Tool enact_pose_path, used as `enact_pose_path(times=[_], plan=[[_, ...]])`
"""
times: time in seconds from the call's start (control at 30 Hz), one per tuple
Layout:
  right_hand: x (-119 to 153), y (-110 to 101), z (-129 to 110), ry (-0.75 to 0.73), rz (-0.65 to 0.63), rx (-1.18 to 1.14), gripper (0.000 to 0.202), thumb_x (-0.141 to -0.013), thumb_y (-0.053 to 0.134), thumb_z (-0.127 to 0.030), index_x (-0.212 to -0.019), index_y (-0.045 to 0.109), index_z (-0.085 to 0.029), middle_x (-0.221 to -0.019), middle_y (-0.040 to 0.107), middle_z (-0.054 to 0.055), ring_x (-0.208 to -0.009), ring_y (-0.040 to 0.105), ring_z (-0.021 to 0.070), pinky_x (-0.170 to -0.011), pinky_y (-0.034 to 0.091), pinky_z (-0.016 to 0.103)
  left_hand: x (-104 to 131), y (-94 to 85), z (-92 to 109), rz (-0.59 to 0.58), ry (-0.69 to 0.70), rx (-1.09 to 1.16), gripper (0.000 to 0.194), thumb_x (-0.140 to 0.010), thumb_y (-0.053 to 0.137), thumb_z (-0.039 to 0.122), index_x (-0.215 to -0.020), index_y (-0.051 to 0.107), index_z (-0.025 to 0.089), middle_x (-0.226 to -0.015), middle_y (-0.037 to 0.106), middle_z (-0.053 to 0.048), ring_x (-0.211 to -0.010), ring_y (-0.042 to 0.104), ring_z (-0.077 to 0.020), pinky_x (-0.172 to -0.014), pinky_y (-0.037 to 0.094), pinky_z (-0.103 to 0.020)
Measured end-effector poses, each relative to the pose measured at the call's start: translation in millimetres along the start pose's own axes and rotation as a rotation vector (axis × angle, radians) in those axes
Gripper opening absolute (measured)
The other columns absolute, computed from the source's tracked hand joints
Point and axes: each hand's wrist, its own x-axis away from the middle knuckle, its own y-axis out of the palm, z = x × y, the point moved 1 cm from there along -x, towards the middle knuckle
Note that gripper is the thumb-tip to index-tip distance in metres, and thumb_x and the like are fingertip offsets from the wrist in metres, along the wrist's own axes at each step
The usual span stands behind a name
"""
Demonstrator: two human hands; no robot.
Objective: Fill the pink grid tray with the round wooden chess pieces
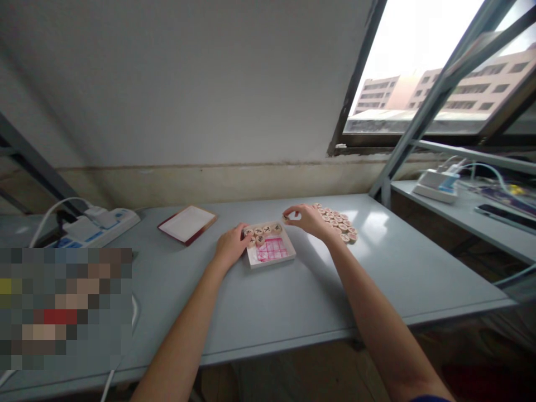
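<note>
A shallow white box (273, 263) stands on the grey-blue table, with several round wooden pieces (267, 230) marked with dark characters along its far and left sides. A pink grid pattern shows on its bottom. My left hand (229, 245) rests at the box's left edge, fingers together on the rim and near the pieces. Just beyond the box's far right corner, my right hand (307, 219) pinches a round piece (285, 217) between thumb and fingers. Many more round pieces (341, 222) lie in a group right of my right hand, partly hidden behind it.
The box lid (187, 224) lies on the table (268, 312) at the left. Farther left is a white power strip (121, 223) with cables. A metal frame (402, 162) rises by the window, and a side shelf holds another power strip (435, 186) and a phone (505, 216).
</note>
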Motion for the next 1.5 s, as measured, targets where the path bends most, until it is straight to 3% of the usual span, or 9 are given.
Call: enact_pose_path(times=[0.1, 0.2, 0.5, 0.67, 0.87, 1.13, 1.23, 1.37, 1.5], plan=[[-4, 6, -18, -0.116, -0.183, -0.258, 0.021, -0.068, 0.061, -0.025, -0.089, 0.064, -0.021, -0.083, 0.065, 0.0, -0.074, 0.056, 0.0121, -0.068, 0.039, 0.023, 0, 0.3, 0, -0.003, -0.009, 0.005, 0.033, -0.083, 0.038, 0.039, -0.109, 0.05, 0.024, -0.097, 0.063, -0.005, -0.083, 0.058, -0.0181, -0.067, 0.038, -0.025], [-4, 14, -27, -0.137, -0.312, -0.3, 0.022, -0.064, 0.063, -0.02, -0.085, 0.066, -0.02, -0.075, 0.064, 0.0, -0.067, 0.055, 0.0112, -0.061, 0.039, 0.02, 1, -1.0, 1, -0.008, -0.013, 0.007, 0.034, -0.083, 0.038, 0.039, -0.11, 0.05, 0.023, -0.098, 0.063, -0.005, -0.086, 0.057, -0.0188, -0.069, 0.039, -0.025], [-3, 23, -38, -0.138, -0.232, -0.219, 0.036, -0.062, 0.061, -0.012, -0.097, 0.06, -0.02, -0.085, 0.061, 0.002, -0.072, 0.054, 0.0112, -0.064, 0.039, 0.021, 2, -4.3, 5, -0.034, -0.041, 0.018, 0.034, -0.082, 0.039, 0.038, -0.11, 0.05, 0.023, -0.101, 0.062, -0.005, -0.088, 0.057, -0.0189, -0.071, 0.039, -0.025], [0, 11, -38, -0.17, -0.084, 0.045, 0.02, -0.065, 0.064, -0.029, -0.082, 0.061, -0.021, -0.08, 0.06, 0.001, -0.076, 0.052, 0.0136, -0.069, 0.034, 0.024, 2, -2.7, 2, -0.015, -0.008, -0.007, 0.035, -0.083, 0.037, 0.039, -0.11, 0.05, 0.022, -0.095, 0.064, -0.006, -0.081, 0.058, -0.0185, -0.066, 0.038, -0.025], [1, 9, -27, -0.127, -0.1, 0.165, 0.03, -0.08, 0.046, -0.04, -0.069, 0.065, -0.019, -0.068, 0.063, 0.003, -0.063, 0.053, 0.0121, -0.06, 0.03, 0.023, 1, -3.5, 2, -0.02, -0.01, -0.01, 0.034, -0.083, 0.037, 0.038, -0.11, 0.05, 0.022, -0.095, 0.064, -0.006, -0.081, 0.059, -0.0178, -0.066, 0.038, -0.024], [0, 21, -31, -0.188, -0.184, 0.085, 0.039, -0.083, 0.039, -0.041, -0.066, 0.065, -0.019, -0.065, 0.063, 0.003, -0.057, 0.052, 0.0106, -0.058, 0.03, 0.023, 2, -4.4, 3, -0.013, -0.007, 0.022, 0.035, -0.083, 0.038, 0.038, -0.111, 0.05, 0.022, -0.098, 0.064, -0.006, -0.084, 0.058, -0.0173, -0.068, 0.039, -0.024], [-2, 21, -20, -0.047, -0.086, 0.107, 0.034, -0.084, 0.037, -0.038, -0.076, 0.064, -0.02, -0.068, 0.063, 0.003, -0.062, 0.053, 0.0125, -0.061, 0.032, 0.024, 2, -5.0, 2, -0.021, -0.018, 0.052, 0.036, -0.084, 0.038, 0.037, -0.114, 0.05, 0.021, -0.102, 0.062, -0.007, -0.088, 0.058, -0.0169, -0.073, 0.039, -0.024], [4, 23, 15, 0.24, 0.289, 0.342, 0.033, -0.08, 0.04, -0.027, -0.111, 0.05, -0.018, -0.098, 0.061, 0.009, -0.096, 0.048, 0.0222, -0.081, 0.029, 0.036, 1, -4.6, 0, -0.025, -0.028, 0.066, 0.041, -0.085, 0.034, 0.036, -0.12, 0.047, 0.02, -0.104, 0.062, -0.008, -0.09, 0.057, -0.0173, -0.076, 0.039, -0.024], [10, 31, 40, 0.298, 0.261, 0.468, 0.034, -0.081, 0.039, -0.026, -0.113, 0.048, -0.017, -0.126, 0.043, 0.013, -0.117, 0.031, 0.0273, -0.091, 0.017, 0.052, 0, -3.5, -1, -0.021, -0.017, 0.059, 0.043, -0.085, 0.034, 0.037, -0.121, 0.047, 0.02, -0.102, 0.062, -0.008, -0.088, 0.057, -0.018, -0.075, 0.04, -0.025]])
